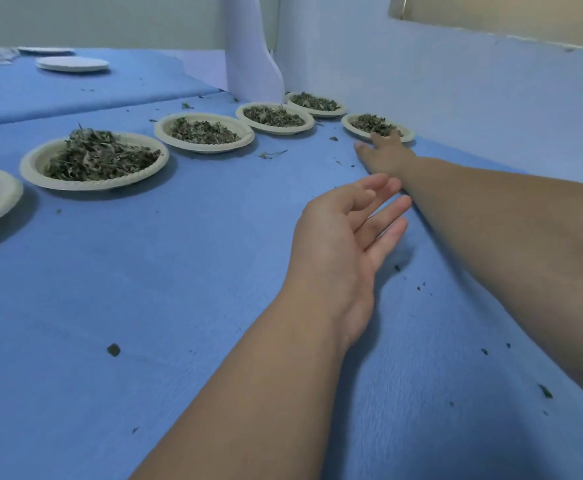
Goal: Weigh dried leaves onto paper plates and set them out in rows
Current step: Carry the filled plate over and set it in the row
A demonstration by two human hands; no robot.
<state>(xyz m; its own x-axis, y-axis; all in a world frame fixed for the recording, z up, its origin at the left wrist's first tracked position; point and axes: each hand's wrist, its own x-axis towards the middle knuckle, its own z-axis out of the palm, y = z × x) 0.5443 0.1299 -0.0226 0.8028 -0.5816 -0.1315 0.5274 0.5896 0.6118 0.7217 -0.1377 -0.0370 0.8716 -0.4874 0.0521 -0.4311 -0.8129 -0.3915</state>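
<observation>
Several paper plates of dried leaves stand in a row on the blue cloth, from a cut-off plate at the left edge to a far plate by the wall. A separate plate of leaves starts a nearer row at the right. My right hand reaches out to that plate, its fingers at the near rim; whether they hold the rim I cannot tell. My left hand hovers over the cloth with relaxed fingers, holding nothing.
A stack of empty paper plates lies far back on the left. A white paper roll stands upright behind the row. A pale blue wall borders the right side. Leaf crumbs are scattered over the cloth.
</observation>
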